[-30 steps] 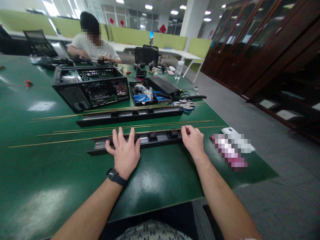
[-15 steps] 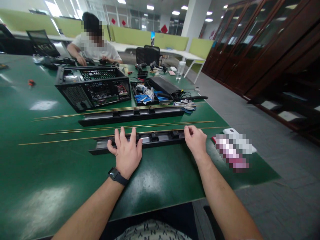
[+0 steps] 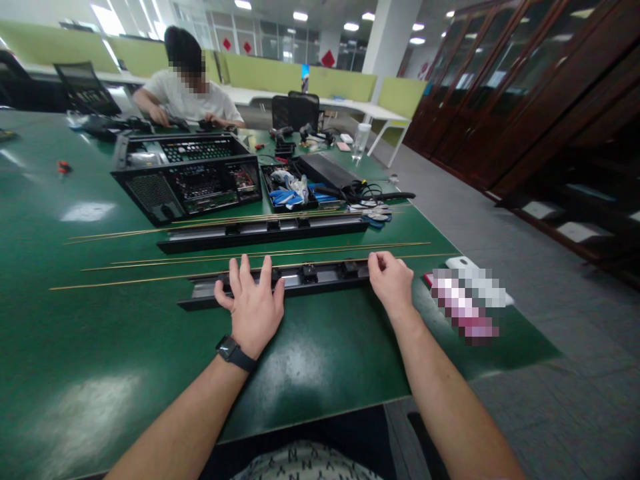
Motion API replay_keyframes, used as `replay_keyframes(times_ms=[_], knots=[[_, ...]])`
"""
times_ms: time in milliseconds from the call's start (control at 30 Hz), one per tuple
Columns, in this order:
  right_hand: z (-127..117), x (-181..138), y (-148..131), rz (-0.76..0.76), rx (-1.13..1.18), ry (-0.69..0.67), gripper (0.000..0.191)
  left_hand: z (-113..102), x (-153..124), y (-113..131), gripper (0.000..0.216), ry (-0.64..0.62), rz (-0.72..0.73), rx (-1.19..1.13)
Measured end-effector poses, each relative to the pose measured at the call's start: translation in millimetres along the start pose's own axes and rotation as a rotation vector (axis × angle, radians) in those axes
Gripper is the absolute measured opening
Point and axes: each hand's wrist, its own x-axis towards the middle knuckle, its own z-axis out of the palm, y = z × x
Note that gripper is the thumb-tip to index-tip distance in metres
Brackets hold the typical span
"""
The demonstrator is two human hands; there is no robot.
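My left hand [image 3: 253, 303] lies flat with fingers spread on the left part of a long black rail [image 3: 320, 277] that lies across the green table [image 3: 125, 360]. My right hand [image 3: 391, 280] is at the rail's right end, its fingers curled and pinched on a thin brass rod [image 3: 125, 279] that runs along the rail's far side. More brass rods [image 3: 200, 256] lie parallel just beyond. A second black rail [image 3: 260, 233] lies farther back.
An open black computer case [image 3: 185, 177] and a tray of small parts [image 3: 290, 187] stand behind the rails. A blurred-out object [image 3: 465, 300] lies at the right table edge. Another person [image 3: 187, 100] works at the far end. Dark wooden cabinets [image 3: 525, 100] line the right.
The nearest brass rod has slid to the right along the rail; its left end now lies closer to the rail. Both hands stay in nearly the same place.
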Motion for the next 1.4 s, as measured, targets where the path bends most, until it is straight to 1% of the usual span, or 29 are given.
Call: replay_keyframes(times_ms=[167, 433, 600, 700, 867, 933, 1200, 1400], knots=[[0.5, -0.9, -2.0, -0.021, -0.013, 0.000, 0.034, -1.7, 0.7, 0.7, 0.055, -0.024, -0.010, 0.002], [-3.7, 1.2, -0.8, 0.052, -0.085, 0.032, 0.033, -0.3, 0.4, 1.4, 0.053, -0.004, -0.006, 0.009], [-0.2, -2.0, -3.4, -0.021, 0.009, 0.000, 0.033, 0.1, 0.3, 1.6, 0.054, 0.001, 0.001, 0.034], [1.5, -2.0, -2.5, -0.047, -0.007, -0.012, 0.036, -0.5, 0.3, 1.8, 0.054, -0.008, -0.005, 0.030], [-1.6, 3.9, 5.4, 0.060, -0.075, 0.050, 0.034, -1.3, 0.5, 2.0, 0.054, -0.014, -0.016, 0.021], [-3.0, 5.2, 6.6, 0.082, -0.070, 0.049, 0.033, -1.7, 0.7, 2.2, 0.054, -0.016, -0.019, 0.020], [-0.7, 1.7, 1.0, 0.011, 0.000, -0.019, 0.036, -3.5, 1.4, 3.5, 0.055, -0.031, -0.026, 0.030], [-1.3, 5.3, 6.3, 0.079, -0.063, 0.034, 0.038, -4.9, 1.5, 3.9, 0.055, -0.049, -0.033, 0.039]])
